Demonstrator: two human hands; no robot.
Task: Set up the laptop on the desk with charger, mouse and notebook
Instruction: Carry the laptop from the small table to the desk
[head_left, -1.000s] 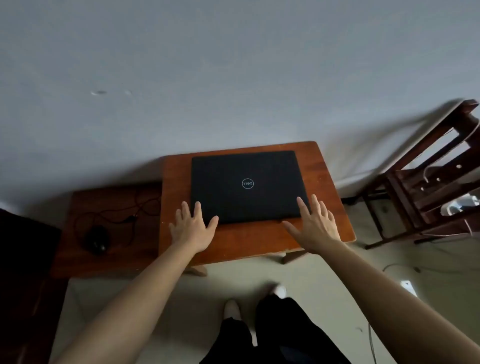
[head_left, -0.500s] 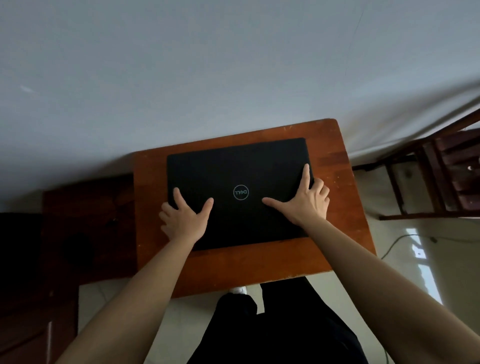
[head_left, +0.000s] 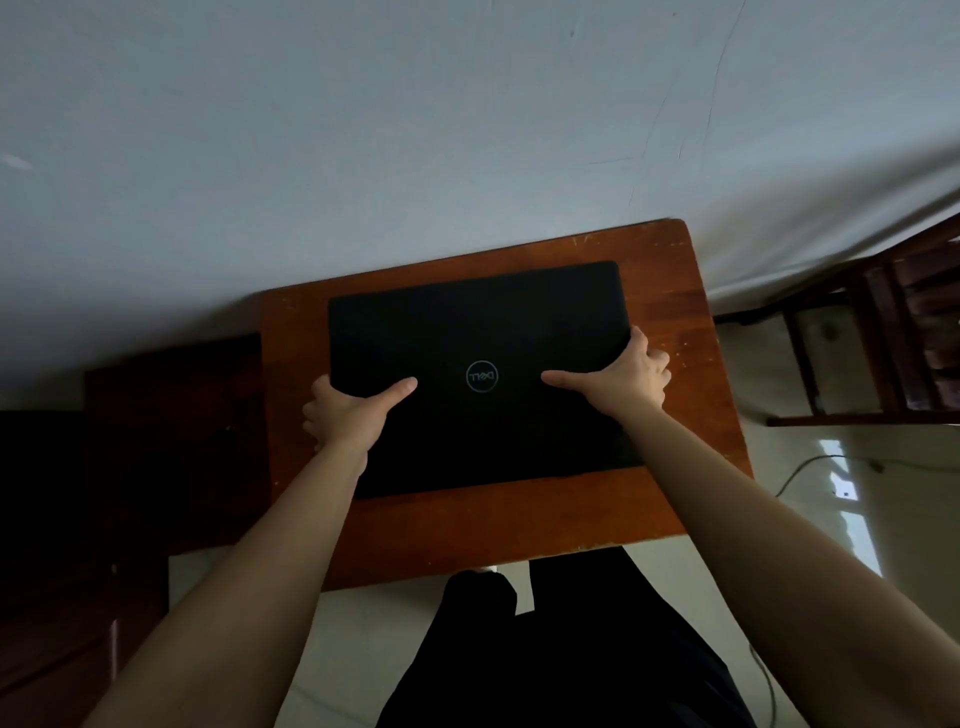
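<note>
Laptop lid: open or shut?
Shut: laptop lies flat on desk, logo up, no keyboard showing; left hand and right hand grip its sides.

Closed black laptop (head_left: 483, 332) lies flat, slightly askew, on the wooden desk (head_left: 519, 525).

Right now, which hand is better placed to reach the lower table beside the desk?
Probably left: the left hand grips the laptop edge nearest the lower table; the right hand holds the far edge.

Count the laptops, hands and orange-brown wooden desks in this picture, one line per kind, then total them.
Laptops: 1 (closed black rectangular laptop)
Hands: 2 (left hand, right hand)
Desks: 1 (orange-brown wooden desk)
Total: 4
</note>
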